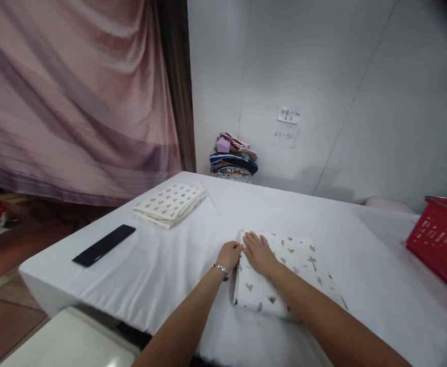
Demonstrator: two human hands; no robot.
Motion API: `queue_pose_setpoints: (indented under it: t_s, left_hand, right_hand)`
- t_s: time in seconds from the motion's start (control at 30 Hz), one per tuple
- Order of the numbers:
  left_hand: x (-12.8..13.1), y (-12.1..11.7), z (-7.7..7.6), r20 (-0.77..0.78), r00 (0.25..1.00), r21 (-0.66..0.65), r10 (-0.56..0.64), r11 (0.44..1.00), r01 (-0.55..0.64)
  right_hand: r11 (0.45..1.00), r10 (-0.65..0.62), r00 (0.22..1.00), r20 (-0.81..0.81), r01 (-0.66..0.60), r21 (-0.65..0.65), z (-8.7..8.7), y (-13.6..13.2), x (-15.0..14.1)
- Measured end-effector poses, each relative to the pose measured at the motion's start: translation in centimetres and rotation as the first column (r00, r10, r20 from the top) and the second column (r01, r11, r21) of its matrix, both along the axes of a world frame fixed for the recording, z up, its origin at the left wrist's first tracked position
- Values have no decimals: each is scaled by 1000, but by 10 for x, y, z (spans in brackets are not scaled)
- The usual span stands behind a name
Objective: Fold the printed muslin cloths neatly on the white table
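A white cloth (296, 260) printed with small grey-green plants lies folded on the white-covered table (162, 275) in front of me. My left hand (229, 255), with a metal watch or bracelet at its wrist, pinches the cloth's left edge between thumb and fingers. On top of the cloth, close to that edge, my right hand (259, 253) lies flat with its fingers stretched out. Both hands nearly touch. A second folded cloth (172, 201), cream with a grey-green pattern, rests farther back on the left.
A flat black object (104, 245) lies near the table's left edge. Against the back wall rises a stack of folded fabrics (233, 158), beside paper notes (286, 127). A red basket (440, 244) stands at the right. Pink drapery (78, 97) hangs behind the left side.
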State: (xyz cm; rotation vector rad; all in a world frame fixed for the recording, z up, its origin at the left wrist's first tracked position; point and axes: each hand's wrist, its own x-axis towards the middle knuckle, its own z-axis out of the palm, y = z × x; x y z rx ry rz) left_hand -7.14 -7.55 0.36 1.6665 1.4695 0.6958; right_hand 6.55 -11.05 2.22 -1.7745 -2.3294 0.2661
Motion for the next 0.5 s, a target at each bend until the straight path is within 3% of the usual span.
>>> queue_pose_setpoints:
  t_s: [0.23,0.37,0.5]
  left_hand:
    - [5,6,9,-114,993,80,-9,997,18]
    - [9,7,8,-274,961,134,-23,989,62]
    - [8,6,11,-376,926,128,-27,988,81]
  right_hand:
    - [1000,4,1000,-4,-4,21,10,-15,10]
    - [999,-40,999,30,40,20,10,-35,48]
    - [976,-216,973,76,218,-16,4,-47,93]
